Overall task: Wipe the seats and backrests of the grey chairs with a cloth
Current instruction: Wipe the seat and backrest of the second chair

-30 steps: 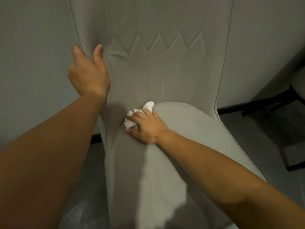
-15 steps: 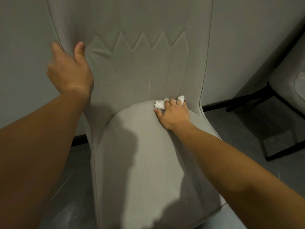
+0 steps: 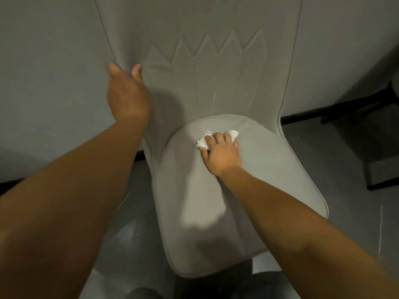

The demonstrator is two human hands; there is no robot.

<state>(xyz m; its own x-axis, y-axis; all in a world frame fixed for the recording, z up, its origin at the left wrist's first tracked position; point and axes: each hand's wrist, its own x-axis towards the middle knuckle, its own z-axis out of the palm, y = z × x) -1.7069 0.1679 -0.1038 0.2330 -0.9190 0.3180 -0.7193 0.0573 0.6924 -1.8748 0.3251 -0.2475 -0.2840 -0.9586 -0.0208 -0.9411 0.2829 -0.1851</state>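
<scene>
A grey upholstered chair fills the view, its seat (image 3: 269, 180) in front of me and its tall backrest (image 3: 205, 72) with zigzag stitching behind. My right hand (image 3: 221, 152) holds a bunched white cloth (image 3: 204, 140) and presses it on the rear part of the seat, a little in front of the seam with the backrest. My left hand (image 3: 126, 93) grips the backrest's left edge, thumb on the front face and fingers wrapped behind it.
A plain grey wall (image 3: 47, 83) stands right behind the chair. Black metal legs of a second chair (image 3: 367, 134) show at the right over the dark floor (image 3: 356, 212). A grey rounded shape (image 3: 144, 293) sits at the bottom edge.
My right hand slid the cloth along the back of the seat from left to right, then came back toward the middle and slightly forward. My left hand kept its grip on the backrest edge.
</scene>
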